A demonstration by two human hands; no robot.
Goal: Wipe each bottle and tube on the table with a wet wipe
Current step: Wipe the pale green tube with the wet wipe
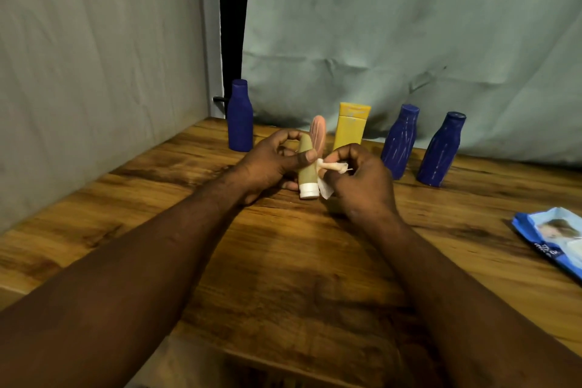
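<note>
The table (pixel 283 277) is brown wood with dark, wavy lines in it. Two bare arms reach over it. Off to the right lies a flat, shiny blue pack of wipes (pixel 554 239), partly cut off by the edge of the view.

In the middle, the left hand (pixel 271 164) holds a soft greenish-brown tube (pixel 307 170). The tube stands up with its round white cap (pixel 308 190) at the bottom, just above the wood. The thumb presses across the front of the tube and the other fingers curl round its back.

Just beside it, the right hand (pixel 362 179) pinches a small, crumpled white wet wipe (pixel 326 187) between the thumb and curled fingers. The wipe touches the right side of the tube, near the cap.

Behind the hands stands a pink tube (pixel 318 132) with a rounded top. Next to it is a flat yellow tube (pixel 351 126). One smooth dark blue bottle (pixel 240 120) stands at the back left. Two more, a middle blue bottle (pixel 400 145) and a right blue bottle (pixel 441 151), stand at the back right, with pale streaks on them.

Wrinkly pale cloth (pixel 378 25) hangs behind everything.
</note>
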